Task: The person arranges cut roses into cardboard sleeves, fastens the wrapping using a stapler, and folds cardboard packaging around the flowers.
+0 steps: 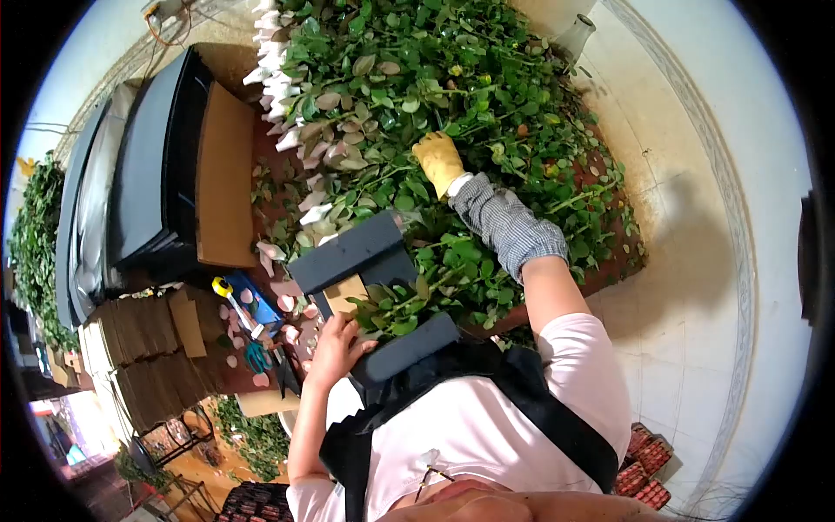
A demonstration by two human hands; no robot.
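My left hand (337,351), bare, lies with fingers spread at the lower left edge of a folded dark grey cardboard wrapper (348,254). Within the wrapper are a piece of brown cardboard (347,292) and leafy green rose stems (402,306). My right hand (438,162), in a yellow glove with a grey knit sleeve (507,222) over the forearm, reaches into the large pile of leafy rose stems (487,96). Its fingers are curled among the leaves; what they hold is hidden. White-wrapped flower heads (277,83) line the pile's left side.
Large dark grey sheets (152,165) and a brown board (228,178) stand at the left. Below are stacked brown cardboard pieces (143,335), a yellow-and-white tool (235,304), teal-handled scissors (257,357) and loose pink petals (285,303). A tiled wall (687,287) borders the right.
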